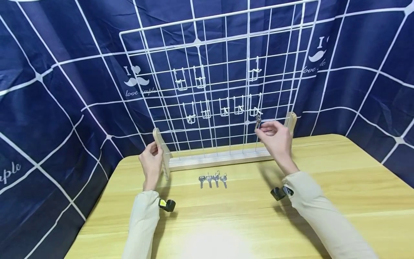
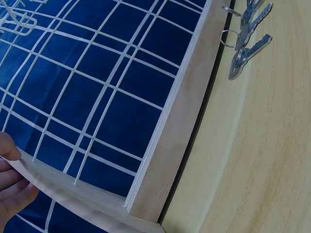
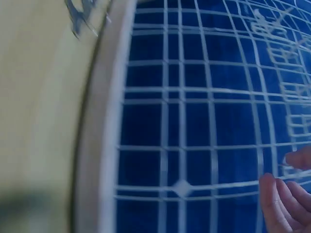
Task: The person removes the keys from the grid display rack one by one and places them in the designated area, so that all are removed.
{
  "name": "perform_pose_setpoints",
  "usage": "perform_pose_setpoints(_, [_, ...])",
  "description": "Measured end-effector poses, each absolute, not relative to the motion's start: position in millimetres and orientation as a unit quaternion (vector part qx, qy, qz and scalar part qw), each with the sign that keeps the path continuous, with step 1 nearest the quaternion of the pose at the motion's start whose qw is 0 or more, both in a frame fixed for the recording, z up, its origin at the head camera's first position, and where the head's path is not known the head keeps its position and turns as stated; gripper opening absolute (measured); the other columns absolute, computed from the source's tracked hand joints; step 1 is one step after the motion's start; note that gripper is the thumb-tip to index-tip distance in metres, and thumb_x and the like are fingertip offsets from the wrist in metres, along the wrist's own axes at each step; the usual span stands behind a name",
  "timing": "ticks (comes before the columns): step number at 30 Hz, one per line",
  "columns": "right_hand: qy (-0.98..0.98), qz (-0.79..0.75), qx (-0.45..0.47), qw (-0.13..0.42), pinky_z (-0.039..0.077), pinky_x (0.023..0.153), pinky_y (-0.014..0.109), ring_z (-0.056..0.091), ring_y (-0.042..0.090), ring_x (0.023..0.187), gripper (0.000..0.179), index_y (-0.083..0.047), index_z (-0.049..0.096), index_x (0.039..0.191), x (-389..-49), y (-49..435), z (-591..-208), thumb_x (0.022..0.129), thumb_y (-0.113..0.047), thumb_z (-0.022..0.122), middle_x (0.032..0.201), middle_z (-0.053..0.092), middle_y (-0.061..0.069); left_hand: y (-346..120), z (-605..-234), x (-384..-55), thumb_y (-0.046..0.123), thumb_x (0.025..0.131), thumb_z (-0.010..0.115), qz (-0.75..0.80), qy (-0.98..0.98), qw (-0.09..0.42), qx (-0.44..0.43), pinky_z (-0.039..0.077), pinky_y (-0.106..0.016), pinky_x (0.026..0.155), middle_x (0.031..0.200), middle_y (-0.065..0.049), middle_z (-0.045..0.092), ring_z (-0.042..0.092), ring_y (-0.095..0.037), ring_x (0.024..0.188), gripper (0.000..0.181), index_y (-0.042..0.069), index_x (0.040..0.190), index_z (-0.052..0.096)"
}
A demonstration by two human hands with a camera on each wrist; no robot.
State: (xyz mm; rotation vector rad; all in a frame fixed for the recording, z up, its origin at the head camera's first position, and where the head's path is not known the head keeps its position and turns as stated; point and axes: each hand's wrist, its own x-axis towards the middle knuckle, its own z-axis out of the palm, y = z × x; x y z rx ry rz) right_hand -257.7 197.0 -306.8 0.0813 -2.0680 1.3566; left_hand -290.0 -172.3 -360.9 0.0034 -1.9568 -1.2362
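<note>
A white wire grid (image 1: 220, 133) stands in a wooden frame, with white wire hooks (image 1: 238, 109) hung on it in two rows. My left hand (image 1: 152, 162) grips the left wooden side post (image 1: 161, 147); the left wrist view shows the thumb and fingers (image 2: 19, 191) at its edge. My right hand (image 1: 275, 138) pinches a small metal key (image 1: 258, 123) just under the lower row's rightmost hook (image 1: 255, 111). Whether the key's ring is on that hook, I cannot tell. In the right wrist view the fingers (image 3: 274, 204) hide most of the key.
Several keys with rings (image 1: 212, 180) lie in a row on the wooden table (image 1: 207, 212), in front of the frame's base bar (image 1: 220, 159). Behind the grid hangs a dark blue cloth (image 1: 97, 82) with white lines. The right side post (image 1: 291, 122) stands beside my right hand.
</note>
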Motion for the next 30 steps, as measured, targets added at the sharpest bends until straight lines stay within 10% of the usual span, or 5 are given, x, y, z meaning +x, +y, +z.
perform_pose_setpoints(9, [-0.765,0.481,0.036,0.426,0.049,0.059,0.008,0.056,-0.015,0.062,0.020,0.003,0.071,0.093,-263.1,194.4,-290.9,0.085,-0.015,0.073,0.084,0.073,0.018,-171.3,-357.6,-292.4,0.000,0.084,0.063,-0.497,-0.769,0.401,-0.007,0.057,-0.026,0.072,0.094,-0.022,0.071,0.070,-0.030,0.082,0.022,-0.009,0.103,0.069])
perform_pose_setpoints(30, [-0.699,0.528,0.059,0.478,0.051,0.064,0.008,0.061,-0.010,0.067,0.018,0.006,0.072,0.094,-245.8,191.2,-288.7,0.083,-0.008,0.074,0.087,0.071,0.023,-173.6,-361.4,-288.2,-0.001,0.084,0.061,-0.506,-0.767,0.395,-0.004,0.057,-0.043,0.077,0.095,-0.024,0.071,0.070,-0.034,0.084,0.023,-0.010,0.104,0.068])
